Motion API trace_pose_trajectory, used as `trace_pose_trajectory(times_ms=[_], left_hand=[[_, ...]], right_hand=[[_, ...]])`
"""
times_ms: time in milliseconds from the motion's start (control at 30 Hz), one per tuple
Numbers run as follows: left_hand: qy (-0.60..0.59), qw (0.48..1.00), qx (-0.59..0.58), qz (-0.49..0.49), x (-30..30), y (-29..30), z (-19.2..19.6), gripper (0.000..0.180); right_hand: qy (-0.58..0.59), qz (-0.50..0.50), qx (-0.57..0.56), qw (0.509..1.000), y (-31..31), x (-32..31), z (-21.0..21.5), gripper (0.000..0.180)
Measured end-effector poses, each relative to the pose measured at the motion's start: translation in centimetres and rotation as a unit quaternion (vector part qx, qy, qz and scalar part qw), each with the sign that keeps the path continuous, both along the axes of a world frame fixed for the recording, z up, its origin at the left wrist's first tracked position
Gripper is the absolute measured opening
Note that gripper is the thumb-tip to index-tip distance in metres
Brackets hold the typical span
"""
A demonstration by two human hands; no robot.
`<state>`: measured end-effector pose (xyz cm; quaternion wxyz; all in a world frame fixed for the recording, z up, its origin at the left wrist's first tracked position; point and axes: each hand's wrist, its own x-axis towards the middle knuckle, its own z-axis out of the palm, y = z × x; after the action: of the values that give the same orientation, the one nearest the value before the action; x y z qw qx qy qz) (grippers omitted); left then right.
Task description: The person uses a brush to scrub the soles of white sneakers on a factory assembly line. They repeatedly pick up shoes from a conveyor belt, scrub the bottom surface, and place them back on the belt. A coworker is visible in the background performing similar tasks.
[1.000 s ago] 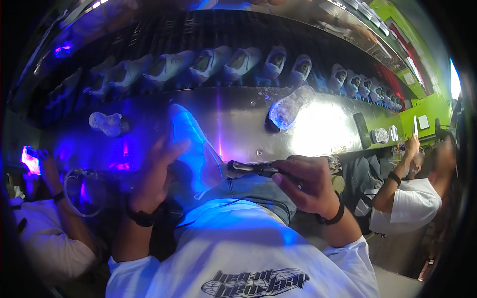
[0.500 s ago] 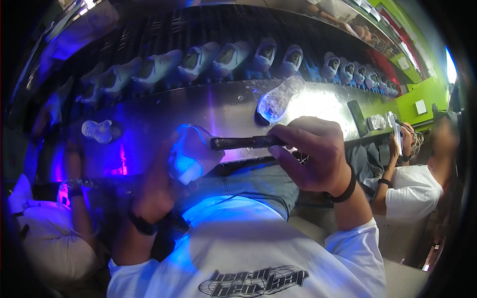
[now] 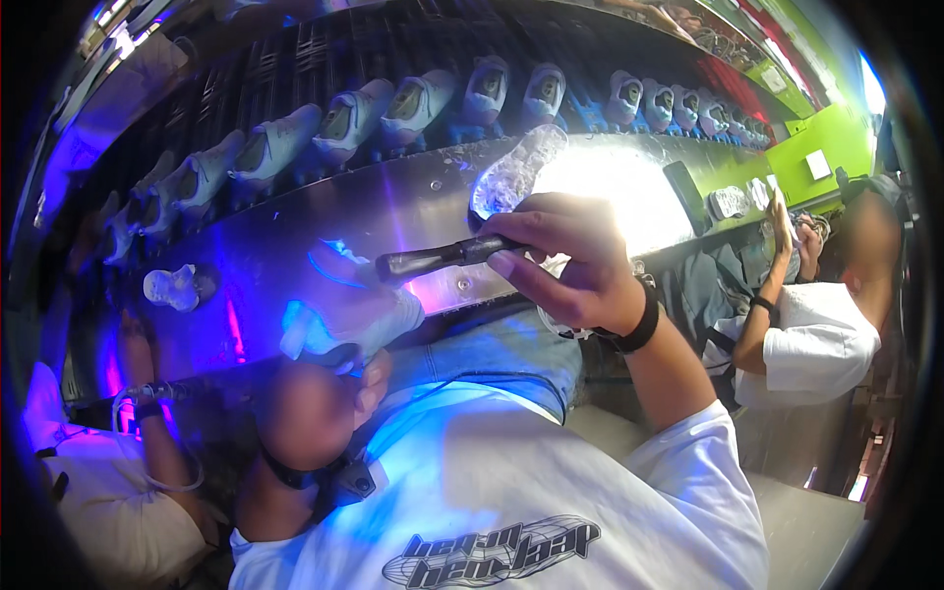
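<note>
Under violet glare, left hand [image 3: 320, 398] gripping blurred shoe [image 3: 356, 307], right hand [image 3: 575, 261] clasping dark tool [image 3: 442, 258].

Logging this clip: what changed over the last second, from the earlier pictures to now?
The left hand turned the white shoe up toward the camera. The right hand lifted the dark tool from beside the shoe to above it. Both grips stayed, and so did the clear sole on the metal bench.

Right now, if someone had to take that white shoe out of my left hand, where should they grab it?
Probably the toe end of the white shoe, from above. The left hand cups it from underneath and the dark tool in the right hand touches its upper right.
</note>
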<state>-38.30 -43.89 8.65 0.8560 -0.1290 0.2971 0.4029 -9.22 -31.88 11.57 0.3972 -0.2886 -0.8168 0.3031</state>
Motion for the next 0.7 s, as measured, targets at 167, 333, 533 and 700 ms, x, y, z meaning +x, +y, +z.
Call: trace_pose_trajectory(times_ms=[167,333,533,700], left_hand=[[-0.075,0.997,-0.023,0.008,1.1,-0.4,0.3,0.050],[-0.131,0.991,-0.004,0.008,2.7,-0.4,0.4,0.038],[-0.011,0.997,0.046,-0.058,4.5,0.4,-1.0,0.048],[0.044,0.981,0.149,-0.117,7.1,4.2,-3.7,0.061]], right_hand=[[0.048,-0.008,-0.046,0.998,-0.8,0.9,-2.1,0.024],[0.046,-0.015,-0.100,0.994,-1.8,2.4,-3.6,0.023],[0.041,-0.082,-0.161,0.983,-3.2,5.7,-5.3,0.022],[0.035,-0.155,-0.275,0.948,-3.5,8.6,-4.5,0.023]])
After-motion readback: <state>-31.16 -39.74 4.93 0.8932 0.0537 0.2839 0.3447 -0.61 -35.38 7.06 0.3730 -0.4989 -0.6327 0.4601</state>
